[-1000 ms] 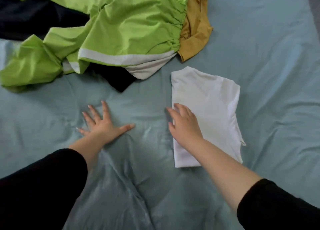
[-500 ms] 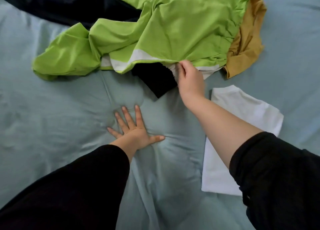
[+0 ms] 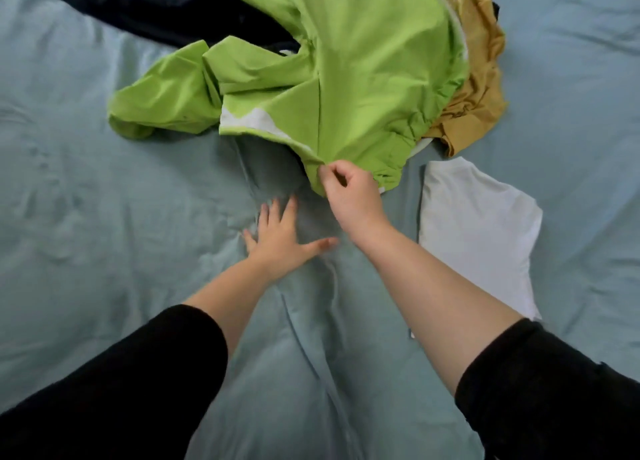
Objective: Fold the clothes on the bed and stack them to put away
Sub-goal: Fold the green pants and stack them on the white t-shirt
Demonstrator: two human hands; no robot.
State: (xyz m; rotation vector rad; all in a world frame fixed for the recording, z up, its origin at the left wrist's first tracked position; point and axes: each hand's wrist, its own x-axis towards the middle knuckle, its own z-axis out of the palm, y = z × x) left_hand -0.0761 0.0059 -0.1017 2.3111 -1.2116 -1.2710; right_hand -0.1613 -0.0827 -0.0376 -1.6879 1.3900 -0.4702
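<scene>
A lime-green garment with a white band (image 3: pixel 349 78) lies crumpled at the top middle of the bed, its near edge lifted off the sheet. My right hand (image 3: pixel 353 196) pinches that near edge between thumb and fingers. My left hand (image 3: pixel 280 238) rests flat on the blue-grey sheet just below it, fingers spread, holding nothing. A folded white shirt (image 3: pixel 478 231) lies to the right of my right forearm. A mustard garment (image 3: pixel 474 89) sits partly under the green one at the top right. A dark navy garment (image 3: pixel 166 6) stretches along the top left.
The blue-grey bed sheet (image 3: pixel 86 217) is wrinkled, with a raised crease running down between my arms. My black sleeves fill the bottom corners.
My right hand left the white shirt, reached up to the green garment, gripped its edge and pulled it toward me, covering the black cloth there. My left hand stayed pressed on the sheet.
</scene>
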